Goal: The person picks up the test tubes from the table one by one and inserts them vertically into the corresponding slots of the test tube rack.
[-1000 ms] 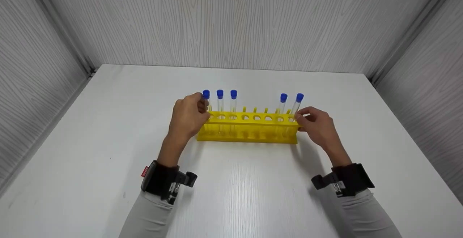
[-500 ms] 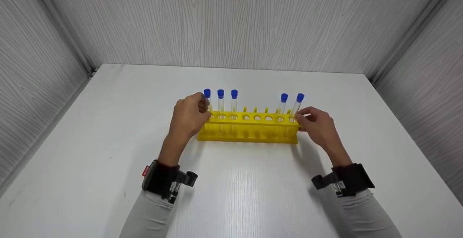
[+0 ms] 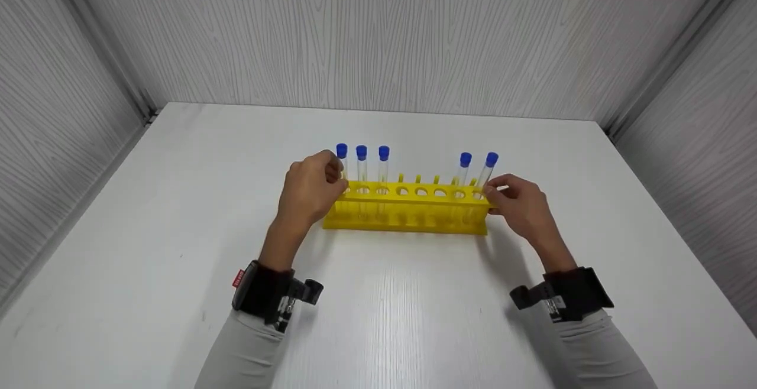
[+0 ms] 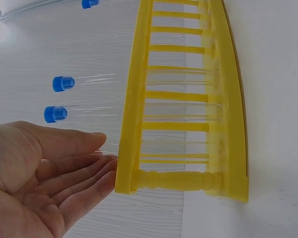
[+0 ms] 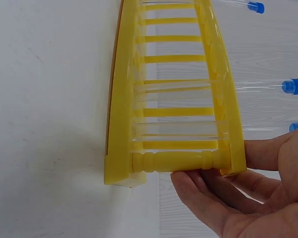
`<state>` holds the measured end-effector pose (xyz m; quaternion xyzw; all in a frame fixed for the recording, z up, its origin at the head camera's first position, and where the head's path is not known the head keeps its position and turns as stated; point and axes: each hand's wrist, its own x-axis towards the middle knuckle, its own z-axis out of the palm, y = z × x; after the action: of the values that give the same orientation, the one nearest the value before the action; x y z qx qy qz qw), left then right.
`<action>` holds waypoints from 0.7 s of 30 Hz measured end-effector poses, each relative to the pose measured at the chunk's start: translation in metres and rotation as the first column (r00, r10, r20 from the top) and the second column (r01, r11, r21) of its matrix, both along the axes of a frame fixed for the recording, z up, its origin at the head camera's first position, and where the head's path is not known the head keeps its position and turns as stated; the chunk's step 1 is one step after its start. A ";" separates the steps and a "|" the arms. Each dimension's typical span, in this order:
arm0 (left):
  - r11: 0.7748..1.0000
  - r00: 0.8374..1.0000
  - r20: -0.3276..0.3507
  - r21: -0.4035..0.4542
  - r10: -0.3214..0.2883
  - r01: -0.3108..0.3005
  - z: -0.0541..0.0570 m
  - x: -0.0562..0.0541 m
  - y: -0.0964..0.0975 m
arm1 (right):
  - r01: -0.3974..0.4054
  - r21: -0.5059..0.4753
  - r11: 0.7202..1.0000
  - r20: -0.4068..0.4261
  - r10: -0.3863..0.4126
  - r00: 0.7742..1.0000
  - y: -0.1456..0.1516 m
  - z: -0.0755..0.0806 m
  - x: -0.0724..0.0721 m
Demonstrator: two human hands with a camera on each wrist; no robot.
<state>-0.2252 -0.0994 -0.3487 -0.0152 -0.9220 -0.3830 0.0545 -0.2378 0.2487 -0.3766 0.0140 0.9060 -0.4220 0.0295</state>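
Note:
A yellow test tube rack (image 3: 408, 201) stands on the white table, holding several clear test tubes with blue caps. My left hand (image 3: 309, 191) pinches the leftmost test tube (image 3: 344, 168) just above the rack's top plate; in the left wrist view the hand hides most of that tube's upper part. Two more capped tubes (image 3: 362, 167) stand beside it. At the other end my right hand (image 3: 519, 207) grips the rack's top plate, thumb above and fingers beneath near the end post (image 5: 176, 161). Two tubes sit there, the rightmost tube (image 3: 486, 171) leaning right.
Vacant holes (image 3: 421, 191) lie in the middle of the rack between the two groups of tubes. The white table (image 3: 378, 312) stretches around it, with a pale wood-grain panel (image 3: 378, 34) behind and similar panels at both sides.
The leftmost tube's cap has shifted slightly right and up, so the tube stands straighter. The left hand moved a little with it. The right hand and the rack have hardly moved.

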 end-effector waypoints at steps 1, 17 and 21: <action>1.000 1.000 -0.002 -0.002 0.000 0.000 0.000 0.000 0.000 | -0.003 0.001 1.000 -0.005 0.003 1.000 0.000 0.001 0.000; 1.000 1.000 0.024 0.003 -0.014 0.014 0.002 0.000 0.000 | 0.006 0.123 0.992 0.004 -0.007 1.000 -0.003 0.005 0.005; 1.000 0.999 0.044 0.009 -0.019 0.019 0.002 0.002 0.000 | 0.034 0.144 0.989 -0.028 -0.030 0.999 -0.003 0.006 0.006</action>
<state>-0.2236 -0.0998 -0.3465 -0.0153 -0.9212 -0.3875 0.0306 -0.2314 0.2460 -0.3704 0.0250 0.9341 -0.3560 0.0099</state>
